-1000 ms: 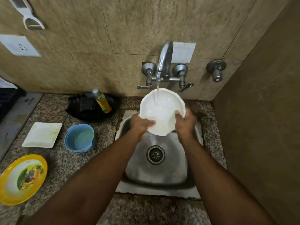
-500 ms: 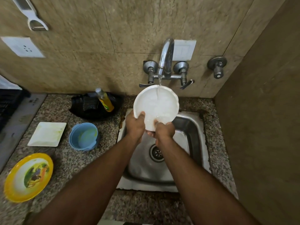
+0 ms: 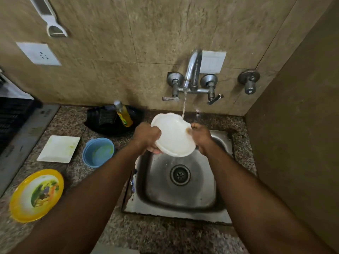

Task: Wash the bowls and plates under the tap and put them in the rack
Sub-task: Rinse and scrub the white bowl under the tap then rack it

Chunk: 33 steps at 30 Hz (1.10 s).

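Waiting on the counter are a yellow plate [image 3: 36, 195], white square plate [image 3: 59, 149] and blue bowl [image 3: 98, 152]; over the sink [image 3: 183, 202] the left hand [image 3: 146, 135] and right hand [image 3: 200, 136] grip a white bowl's [image 3: 173, 137] rims under the tap [image 3: 192, 70], mid-rinse; next, probably, turn it, then rack it

Left hand [image 3: 146, 133] wraps the white bowl [image 3: 174, 136], and its fingertips are tucked away beneath the rim. Right hand [image 3: 200, 137] covers the bowl's right edge, fingers lost behind it. The bowl hides the back of the sink [image 3: 179, 189]. The yellow plate [image 3: 36, 195] is smeared with blur, picture unreadable. Far left, a black crate [image 3: 12, 116] is clipped by the frame. The soap bottle [image 3: 123, 114] label is too small to read.
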Each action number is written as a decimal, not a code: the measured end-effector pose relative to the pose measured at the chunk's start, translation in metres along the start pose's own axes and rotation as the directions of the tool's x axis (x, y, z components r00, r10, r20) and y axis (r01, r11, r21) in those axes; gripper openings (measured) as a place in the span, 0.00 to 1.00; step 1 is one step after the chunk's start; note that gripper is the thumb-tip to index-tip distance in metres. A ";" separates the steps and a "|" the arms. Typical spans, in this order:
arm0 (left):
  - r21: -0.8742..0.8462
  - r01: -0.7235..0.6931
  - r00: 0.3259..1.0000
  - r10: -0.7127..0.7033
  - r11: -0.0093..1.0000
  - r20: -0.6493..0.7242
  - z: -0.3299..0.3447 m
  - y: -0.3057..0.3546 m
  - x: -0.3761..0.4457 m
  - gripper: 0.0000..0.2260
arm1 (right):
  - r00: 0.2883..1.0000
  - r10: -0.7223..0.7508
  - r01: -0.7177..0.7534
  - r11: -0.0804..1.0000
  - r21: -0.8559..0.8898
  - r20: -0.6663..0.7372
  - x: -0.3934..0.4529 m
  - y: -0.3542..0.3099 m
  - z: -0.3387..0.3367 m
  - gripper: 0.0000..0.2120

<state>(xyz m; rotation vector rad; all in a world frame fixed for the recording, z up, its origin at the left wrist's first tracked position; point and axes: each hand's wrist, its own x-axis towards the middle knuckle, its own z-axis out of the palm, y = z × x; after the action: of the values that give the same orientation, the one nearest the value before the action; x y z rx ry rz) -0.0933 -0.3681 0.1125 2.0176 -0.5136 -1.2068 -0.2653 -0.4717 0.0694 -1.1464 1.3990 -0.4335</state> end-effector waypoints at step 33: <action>-0.678 0.213 0.957 -0.009 0.704 0.291 0.075 0.019 -0.005 0.23 | 0.756 -0.645 0.451 0.392 -0.802 0.109 -0.086 0.045 -0.003 0.46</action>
<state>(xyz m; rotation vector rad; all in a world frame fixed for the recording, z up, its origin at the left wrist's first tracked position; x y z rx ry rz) -0.1609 -0.4051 0.1067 1.2374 -0.0107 -1.4784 -0.3020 -0.3822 0.0792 -2.4474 1.3900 -0.4066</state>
